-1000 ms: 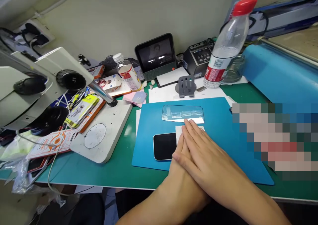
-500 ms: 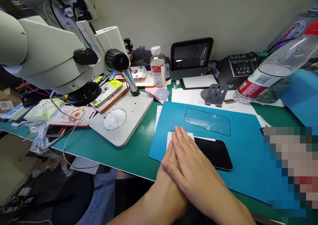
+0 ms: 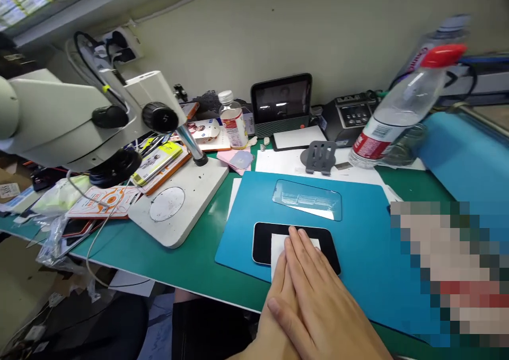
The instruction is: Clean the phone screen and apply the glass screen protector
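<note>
A black-screened phone (image 3: 262, 243) lies flat on the blue mat (image 3: 238, 233). On the middle of its screen rests a square white wipe (image 3: 278, 246), its right part covered by my hands. My left hand (image 3: 274, 317) presses the wipe down, fingers together and partly hidden. Stacked over it is my right hand (image 3: 324, 296), flat, with straight fingers close together and the thumb lying across the left hand. Beyond the phone lies a clear, dark-edged screen protector (image 3: 308, 198).
A microscope (image 3: 79, 121) with a white base (image 3: 175, 233) stands on the left. Behind the mat are a grey phone stand (image 3: 320, 157), a small bottle (image 3: 234, 124) and a smart display (image 3: 282, 105). A large bottle (image 3: 392, 116) stands at right, near a pixelated area.
My stacked hands and the wipe have moved rightward along the phone, from its left end to the middle, uncovering that end. The camera view has also shifted to the right.
</note>
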A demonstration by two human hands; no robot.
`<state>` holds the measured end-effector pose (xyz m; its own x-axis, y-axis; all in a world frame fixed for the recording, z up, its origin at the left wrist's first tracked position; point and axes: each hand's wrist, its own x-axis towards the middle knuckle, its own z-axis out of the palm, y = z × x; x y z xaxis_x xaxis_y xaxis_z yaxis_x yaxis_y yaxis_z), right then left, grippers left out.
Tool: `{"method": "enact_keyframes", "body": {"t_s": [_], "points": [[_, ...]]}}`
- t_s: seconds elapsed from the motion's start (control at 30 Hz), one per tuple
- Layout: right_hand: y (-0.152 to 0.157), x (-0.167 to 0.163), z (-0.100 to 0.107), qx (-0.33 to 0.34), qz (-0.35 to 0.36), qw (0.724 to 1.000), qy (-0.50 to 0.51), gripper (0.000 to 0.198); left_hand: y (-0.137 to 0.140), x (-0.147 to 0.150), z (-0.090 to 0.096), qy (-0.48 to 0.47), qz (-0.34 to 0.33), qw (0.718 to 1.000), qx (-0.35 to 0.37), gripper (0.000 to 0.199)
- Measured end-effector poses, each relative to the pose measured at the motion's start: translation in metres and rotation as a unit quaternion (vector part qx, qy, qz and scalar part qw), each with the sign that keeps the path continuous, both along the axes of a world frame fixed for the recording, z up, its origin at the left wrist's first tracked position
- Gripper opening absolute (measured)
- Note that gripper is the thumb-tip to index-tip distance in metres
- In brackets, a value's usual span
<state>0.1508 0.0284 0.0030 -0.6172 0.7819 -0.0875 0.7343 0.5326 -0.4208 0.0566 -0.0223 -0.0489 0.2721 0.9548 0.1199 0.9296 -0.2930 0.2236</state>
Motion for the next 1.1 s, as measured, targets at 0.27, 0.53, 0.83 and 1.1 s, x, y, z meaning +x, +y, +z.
{"method": "enact_keyframes", "body": {"t_s": [0.27, 0.53, 0.83, 1.1], "points": [[0.005, 0.033, 0.002, -0.004, -0.075, 0.997, -0.005, 0.084, 0.011, 0.031, 0.011, 0.019, -0.079, 0.997, -0.003, 0.069], [0.027, 0.013, 0.016, -0.042, -0.109, 0.992, -0.047, 0.090, 0.039, 0.013, 0.012, 0.015, -0.081, 0.996, 0.042, 0.067], [0.032, -0.040, 0.022, -0.050, -0.051, 0.996, -0.053, 0.090, 0.036, -0.035, 0.016, 0.067, -0.036, 0.994, 0.073, 0.068], [0.020, -0.063, 0.020, -0.039, -0.016, 0.997, -0.060, 0.085, 0.015, -0.057, 0.013, 0.098, -0.012, 0.995, 0.031, 0.067]]}}
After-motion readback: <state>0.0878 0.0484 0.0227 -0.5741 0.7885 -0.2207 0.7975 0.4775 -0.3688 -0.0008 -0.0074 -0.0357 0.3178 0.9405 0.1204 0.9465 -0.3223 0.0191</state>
